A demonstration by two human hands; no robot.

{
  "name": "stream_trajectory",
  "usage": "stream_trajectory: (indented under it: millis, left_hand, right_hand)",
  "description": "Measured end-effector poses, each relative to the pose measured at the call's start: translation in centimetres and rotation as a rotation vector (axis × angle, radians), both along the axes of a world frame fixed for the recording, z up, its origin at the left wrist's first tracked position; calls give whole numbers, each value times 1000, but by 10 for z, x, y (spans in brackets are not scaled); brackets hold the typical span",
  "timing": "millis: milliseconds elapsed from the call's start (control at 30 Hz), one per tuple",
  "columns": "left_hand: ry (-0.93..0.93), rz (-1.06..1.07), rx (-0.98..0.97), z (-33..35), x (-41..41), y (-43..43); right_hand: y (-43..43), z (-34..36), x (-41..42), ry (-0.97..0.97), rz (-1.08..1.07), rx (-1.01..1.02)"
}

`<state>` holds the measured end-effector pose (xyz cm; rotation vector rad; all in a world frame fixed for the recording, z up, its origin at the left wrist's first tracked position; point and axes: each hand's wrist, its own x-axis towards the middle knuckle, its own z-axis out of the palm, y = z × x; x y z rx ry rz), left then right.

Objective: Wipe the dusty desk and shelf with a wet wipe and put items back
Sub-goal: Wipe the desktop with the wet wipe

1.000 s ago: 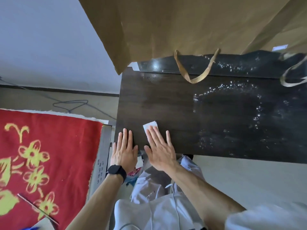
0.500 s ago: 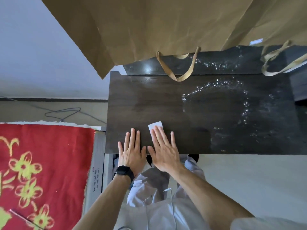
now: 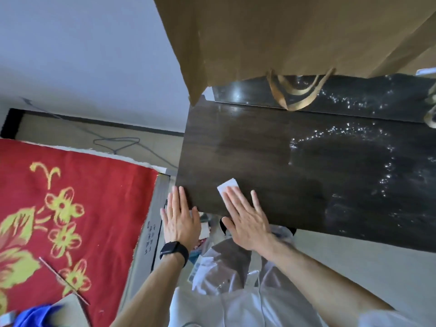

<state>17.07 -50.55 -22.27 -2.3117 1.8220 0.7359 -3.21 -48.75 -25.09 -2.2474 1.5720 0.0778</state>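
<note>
In the head view, the right hand (image 3: 246, 223) lies flat and open, palm down, on the near left part of the dark wooden desk (image 3: 259, 161), its fingers spread and pointing away from the person. The white wet wipe (image 3: 227, 186) is pinned under those fingers; only its far end shows, sticking out just beyond the index and middle fingertips, so the wipe sits ahead of the palm and touches the desk top. The visible part is a small folded rectangle, and its long axis appears to run roughly along the fingers, tilted a little to the left; how far it reaches beneath the hand cannot be told. The left hand (image 3: 180, 219), also flat and open with a black watch (image 3: 174, 249) at the wrist, rests at the desk's near left corner, fingertips on the edge, holding nothing. Wet droplets glint on the right half of the desk. A brown paper bag (image 3: 271, 36) hangs over the far edge, its handles (image 3: 295, 95) drooping. A red floral cloth (image 3: 70, 208) lies to the left.
</note>
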Motion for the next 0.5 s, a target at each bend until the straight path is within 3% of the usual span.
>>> stream_trajectory:
  millis: [167, 267, 333, 500]
  left_hand:
    - [44, -41, 57, -2, 40, 12]
    - [28, -65, 81, -1, 44, 7]
    - [-1, -38, 117, 0, 46, 2]
    - [-20, -197, 62, 11, 35, -10]
  right_hand:
    - [-36, -10, 44, -11, 484, -5]
    - [-65, -10, 75, 26, 573, -27]
    - [-80, -6, 89, -3, 460, -3]
    - [-98, 7, 48, -53, -130, 57]
